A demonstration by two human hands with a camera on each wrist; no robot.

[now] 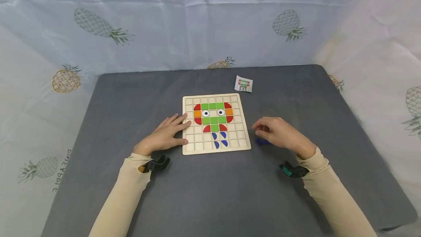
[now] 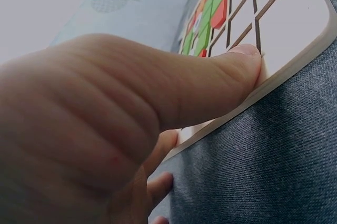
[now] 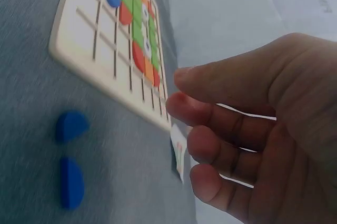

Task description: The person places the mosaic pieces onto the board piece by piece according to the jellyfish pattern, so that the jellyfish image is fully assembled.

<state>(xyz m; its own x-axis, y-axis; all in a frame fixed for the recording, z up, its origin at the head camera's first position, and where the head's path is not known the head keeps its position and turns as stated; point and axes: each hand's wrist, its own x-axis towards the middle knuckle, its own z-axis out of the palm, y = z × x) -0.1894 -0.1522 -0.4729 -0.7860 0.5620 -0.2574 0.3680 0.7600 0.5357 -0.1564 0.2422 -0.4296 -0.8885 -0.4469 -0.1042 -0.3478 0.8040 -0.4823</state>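
Note:
A wooden grid board (image 1: 241, 134) lies on the table, bearing a figure of green squares (image 1: 215, 127), red curved pieces, orange squares and two eye pieces (image 1: 220, 112). Several blue half-round pieces (image 1: 216, 145) sit in its lower cells. My left hand (image 1: 161, 137) rests with spread fingers on the board's left edge; in the left wrist view the thumb (image 2: 210, 82) presses its rim. To the right of the board, my right hand (image 1: 279, 131) hovers with loosely bent fingers and nothing visible between them. Two loose blue half-round pieces (image 3: 72, 182) lie on the table beneath it.
A small printed card (image 1: 243, 83) showing a similar figure lies behind the board. The dark grey table (image 1: 210, 193) extends on all sides of it. A pineapple-print cloth (image 1: 158, 28) hangs along the back and sides.

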